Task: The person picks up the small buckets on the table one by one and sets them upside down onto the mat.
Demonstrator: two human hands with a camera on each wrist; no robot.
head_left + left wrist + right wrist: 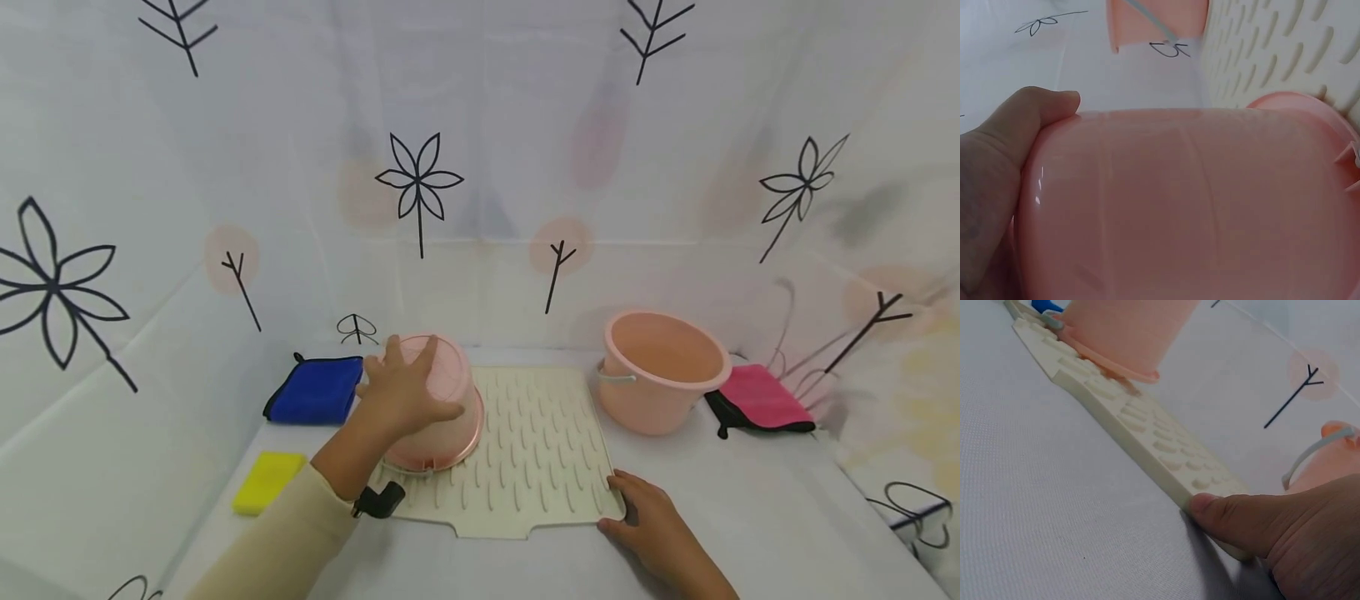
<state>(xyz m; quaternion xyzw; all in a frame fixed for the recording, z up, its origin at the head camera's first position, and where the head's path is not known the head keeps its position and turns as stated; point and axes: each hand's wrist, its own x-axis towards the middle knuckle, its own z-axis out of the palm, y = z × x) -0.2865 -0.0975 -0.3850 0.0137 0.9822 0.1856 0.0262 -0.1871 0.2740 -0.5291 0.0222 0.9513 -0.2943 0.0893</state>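
Observation:
A pink bucket (448,433) is upside down over the left part of a cream washboard (525,450) with rows of curved ridges. My left hand (399,393) grips its base from above, fingers spread across the bottom. In the left wrist view the thumb (1054,103) bends over the base's edge, beside the smooth bucket wall (1166,200). At the board's near right corner, my right hand (651,518) holds the edge. Its thumb (1229,512) presses the front side in the right wrist view, with the fingers along the right side in the head view.
Another pink bucket (660,400) stands upright behind the board's right side, with a pink cloth (765,396) beside it. At the left are a folded blue cloth (315,392) and a yellow sponge (268,482). A patterned white sheet (480,208) hangs behind.

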